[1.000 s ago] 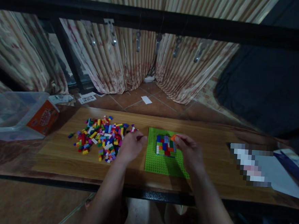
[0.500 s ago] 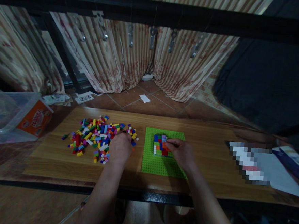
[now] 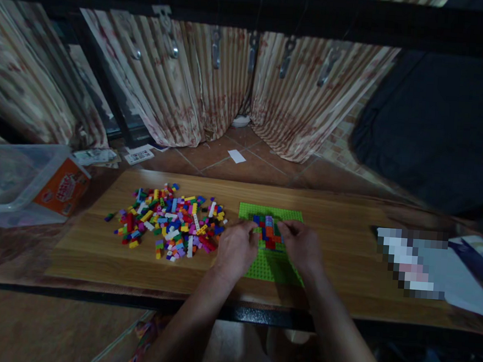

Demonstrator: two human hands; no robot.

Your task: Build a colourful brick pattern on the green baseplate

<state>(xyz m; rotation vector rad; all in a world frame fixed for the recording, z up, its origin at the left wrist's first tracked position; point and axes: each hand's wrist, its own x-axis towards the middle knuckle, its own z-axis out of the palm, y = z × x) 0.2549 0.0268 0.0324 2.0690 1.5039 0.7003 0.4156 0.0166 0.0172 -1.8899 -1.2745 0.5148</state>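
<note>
A green studded baseplate (image 3: 268, 271) lies on the wooden table, partly covered by both hands. On it stands a low build of toy building bricks (image 3: 269, 235) in red, blue, orange and lavender. My left hand (image 3: 236, 249) is at the build's left side, its fingers pinched together; whatever they hold is hidden. Across from it, my right hand (image 3: 303, 247) has thumb and fingertips closed at the build's right edge, and I cannot make out what is between them. Left of the baseplate spreads a loose pile of mixed bricks (image 3: 171, 234).
The wooden table (image 3: 128, 269) has a dark front edge. A clear plastic box (image 3: 21, 187) with an orange label stands at the left. Papers (image 3: 462, 279) lie at the right end, partly blurred out. Curtains (image 3: 181, 99) hang behind, beyond a tiled floor.
My left hand has moved right, from the brick pile to the left side of the build. My right hand has shifted slightly to the build's right edge. The view has tilted a little.
</note>
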